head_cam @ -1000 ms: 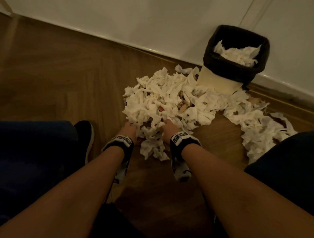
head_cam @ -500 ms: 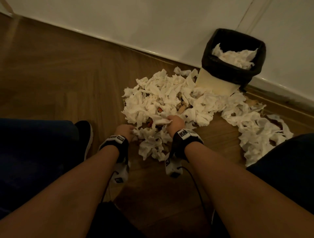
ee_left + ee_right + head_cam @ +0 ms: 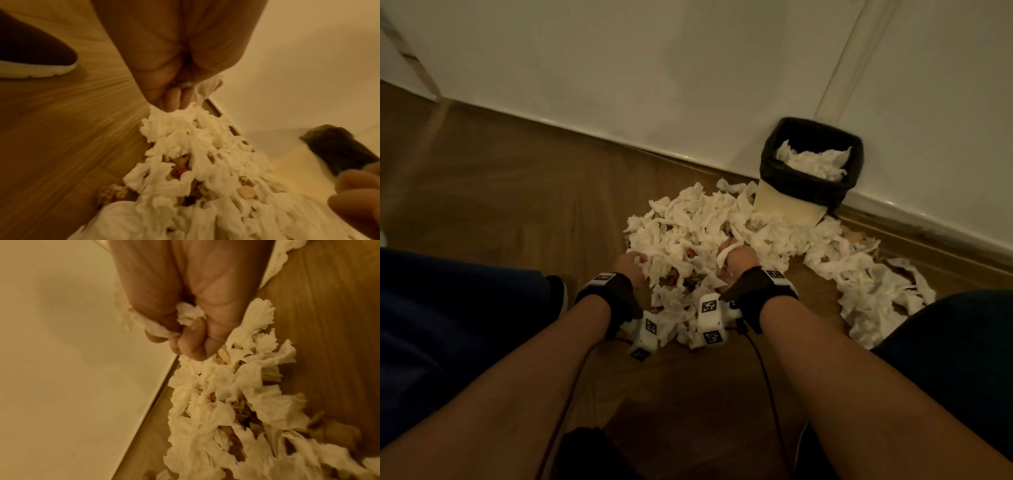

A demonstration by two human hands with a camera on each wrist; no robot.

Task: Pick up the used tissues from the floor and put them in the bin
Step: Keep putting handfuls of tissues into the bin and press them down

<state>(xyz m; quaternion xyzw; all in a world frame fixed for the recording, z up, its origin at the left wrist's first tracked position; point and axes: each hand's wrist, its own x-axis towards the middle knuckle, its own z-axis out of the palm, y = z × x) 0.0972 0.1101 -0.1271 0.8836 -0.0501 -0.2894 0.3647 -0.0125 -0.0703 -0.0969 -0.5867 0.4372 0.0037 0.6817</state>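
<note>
- Well, from the head view, the tissues (image 3: 688,233) lie heaped on the floor (image 3: 500,192) just in front of the bin (image 3: 813,178), with a tail trailing off to the right. The bin already has some in it. The left hand (image 3: 628,263) and right hand (image 3: 736,260) are both buried in the near edge of the heap, each clenched on a bunch.
- Against the pictures from a moment ago, both hands sit higher and further into the heap, and the bunch between them looks drawn up off the floor. The bin and the trailing tail lie as they did.
- In the left wrist view, the fingers (image 3: 174,99) curl tight around a wad. The rest hangs from it in stretched strands, with bits of reddish and tan scraps caught in the folds.
- In the right wrist view, the fingers (image 3: 191,344) are clamped on another wad, paper squeezing out between them, and the sheet sags below with the same scraps in it.
- My guess is it's all light, soft and limp, and tears easily. Loose scraps may drop out. Better to gather the edges inward and hold from beneath as a bundle.
</note>
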